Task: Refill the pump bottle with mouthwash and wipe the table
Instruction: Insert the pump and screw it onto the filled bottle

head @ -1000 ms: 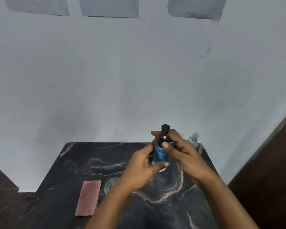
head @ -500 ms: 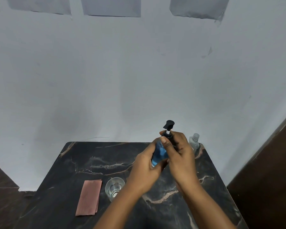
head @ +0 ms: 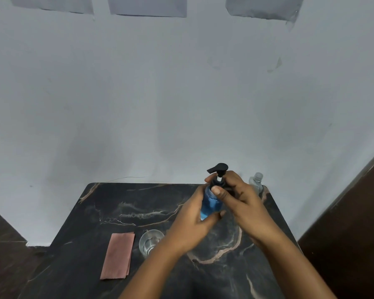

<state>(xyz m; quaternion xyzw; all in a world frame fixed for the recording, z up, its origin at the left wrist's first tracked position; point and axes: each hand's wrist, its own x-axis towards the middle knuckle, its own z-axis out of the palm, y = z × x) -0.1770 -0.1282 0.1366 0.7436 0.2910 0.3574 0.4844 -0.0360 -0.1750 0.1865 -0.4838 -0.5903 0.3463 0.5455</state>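
Left hand (head: 190, 223) fingers wrapped round the clear blue-liquid pump bottle (head: 212, 201), right hand (head: 240, 197) fingers pinching its black collar, over the dark marble tabletop (head: 117, 203).

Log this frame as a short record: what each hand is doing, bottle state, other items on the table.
left hand: grips the pump bottle body
right hand: around the collar under the pump head
bottle: blue liquid inside, tilted, held above the table
cloth: folded, flat, untouched
glass: beside the cloth
clear bottle: far right corner
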